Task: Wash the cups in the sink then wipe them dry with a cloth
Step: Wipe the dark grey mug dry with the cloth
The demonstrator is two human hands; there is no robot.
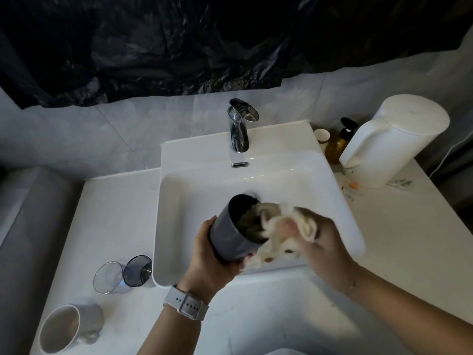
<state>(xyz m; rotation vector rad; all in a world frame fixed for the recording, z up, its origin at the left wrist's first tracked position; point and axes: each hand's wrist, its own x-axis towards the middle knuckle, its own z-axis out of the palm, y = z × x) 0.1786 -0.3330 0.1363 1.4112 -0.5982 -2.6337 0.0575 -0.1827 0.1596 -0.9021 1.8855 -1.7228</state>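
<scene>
Cups are spread over the scene: a dark grey cup (231, 233) is held above the near part of the white sink (340, 201), tilted with its mouth toward the right. The left hand (212, 262) wraps it from below, its grip closed around the cup's wall, a pale watch (185, 304) on the wrist. The right hand (320, 242) has its grip closed on a cream fluffy cloth (279, 231), which is pushed partly into the cup's mouth; the cloth is blurred. On the bench (120, 216) to the left, just beside the sink's near left corner, a clear cup (108, 278) and a smoky blue cup (137, 271) lie on their sides, touching. Nearer and further left, a white mug (69, 329) lies on its side too. A chrome tap (239, 124) stands at the far edge of the sink. At far right stand a white kettle (391, 139), an amber pump bottle (339, 143) and a small paper cup (322, 137).
</scene>
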